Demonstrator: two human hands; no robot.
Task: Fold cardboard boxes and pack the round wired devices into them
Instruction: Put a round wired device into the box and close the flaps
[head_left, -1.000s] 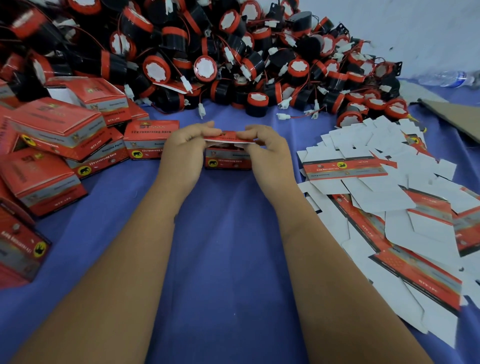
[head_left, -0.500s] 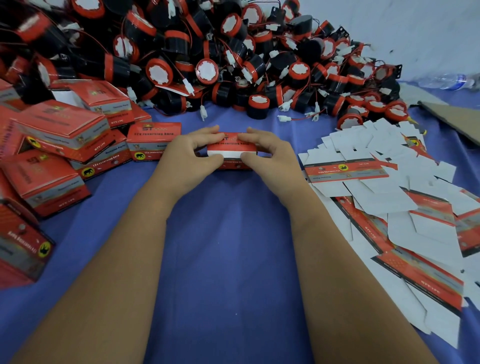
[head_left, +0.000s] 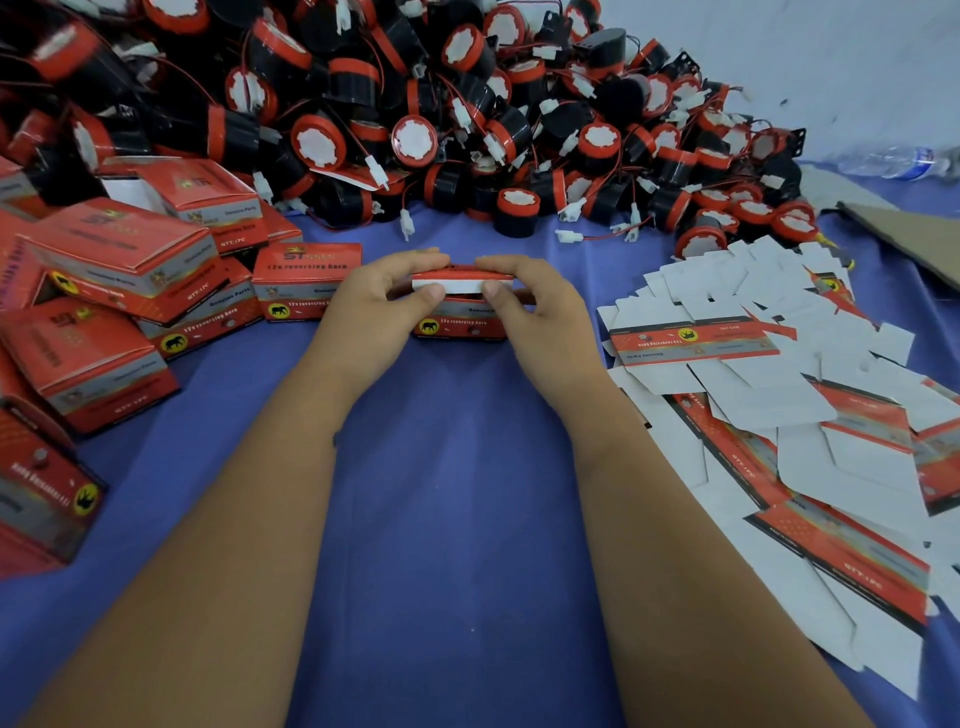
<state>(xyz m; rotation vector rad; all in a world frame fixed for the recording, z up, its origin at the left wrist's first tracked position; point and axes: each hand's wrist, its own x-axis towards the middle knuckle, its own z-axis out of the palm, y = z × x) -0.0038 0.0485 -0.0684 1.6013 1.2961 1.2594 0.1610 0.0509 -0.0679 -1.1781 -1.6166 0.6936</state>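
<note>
Gripping a small red box (head_left: 460, 325) from both ends, the left hand (head_left: 371, 306) and right hand (head_left: 540, 312) are curling their fingers over its top while both thumbs are pressing on the white-edged lid flap (head_left: 457, 284). The box is sitting on the blue cloth (head_left: 457, 519), just right of the folded boxes (head_left: 124, 270), left of the flat box blanks (head_left: 769, 395), and near the heap of round wired devices (head_left: 415, 104).
</note>
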